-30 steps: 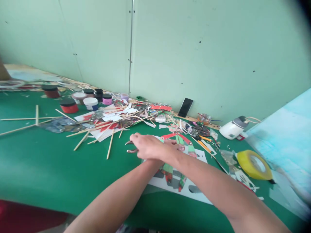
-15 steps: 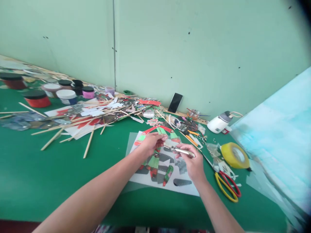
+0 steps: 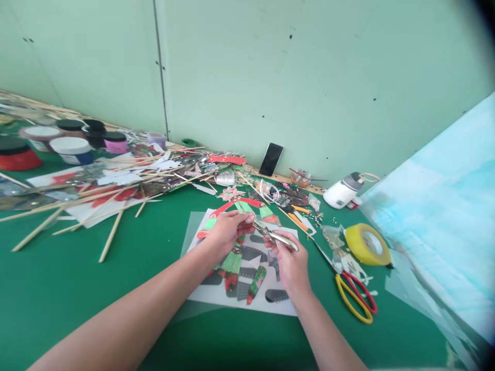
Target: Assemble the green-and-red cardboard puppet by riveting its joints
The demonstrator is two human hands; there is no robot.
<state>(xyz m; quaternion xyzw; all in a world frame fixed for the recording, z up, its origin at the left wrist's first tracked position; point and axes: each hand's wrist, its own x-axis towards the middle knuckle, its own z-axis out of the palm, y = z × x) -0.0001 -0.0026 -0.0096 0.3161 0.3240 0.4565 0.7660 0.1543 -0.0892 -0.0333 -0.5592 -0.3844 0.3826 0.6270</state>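
Note:
My right hand [image 3: 289,260] grips a pair of silver pliers [image 3: 284,240], their jaws pointing left toward my other fingertips. My left hand [image 3: 228,230] is closed in a pinch at the jaw end; the small piece in its fingers is mostly hidden. Below both hands lies a white sheet [image 3: 253,305] printed with dark grey shapes. Painted green and red cutout pieces [image 3: 232,265] rest on it, some joined by small round fasteners. A separate green and red cutout [image 3: 256,285] lies nearer to me. Red strips [image 3: 223,207] form a peak at the top.
Red-and-yellow-handled scissors [image 3: 356,296] and a yellow tape roll [image 3: 367,244] lie at right, near a white bottle [image 3: 343,190]. A phone [image 3: 271,159] leans on the wall. Wooden sticks [image 3: 114,232] and paint jars [image 3: 72,150] crowd the left.
The view has shifted right, so everything appears further left. The pliers' jaws have turned and now show more edge-on at the left fingertips. Both hands keep their grips.

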